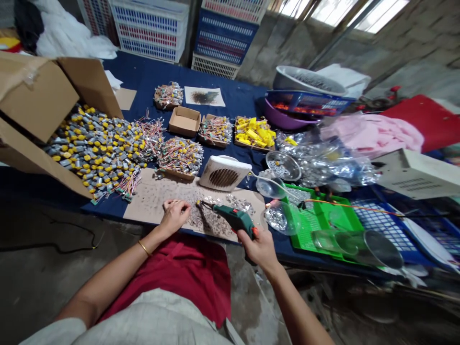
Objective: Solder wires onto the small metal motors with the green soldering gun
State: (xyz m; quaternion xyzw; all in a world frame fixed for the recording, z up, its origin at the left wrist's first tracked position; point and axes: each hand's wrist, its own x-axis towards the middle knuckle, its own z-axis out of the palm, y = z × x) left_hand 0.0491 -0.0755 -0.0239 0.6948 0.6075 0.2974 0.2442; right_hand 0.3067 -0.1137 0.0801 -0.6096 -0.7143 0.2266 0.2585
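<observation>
My left hand rests on a brown cardboard sheet, its fingers curled. Small shiny metal pieces lie scattered over the sheet just right of those fingers. My right hand grips a green-handled electric soldering iron. The iron's metal tip points left and ends close to my left fingertips. Whatever lies under those fingers is hidden.
A blue-covered table holds an open cardboard box spilling grey-and-yellow small motors and a tray of wired parts. A white louvered housing stands beyond the sheet. To the right are a green plastic tray and clear plastic bags.
</observation>
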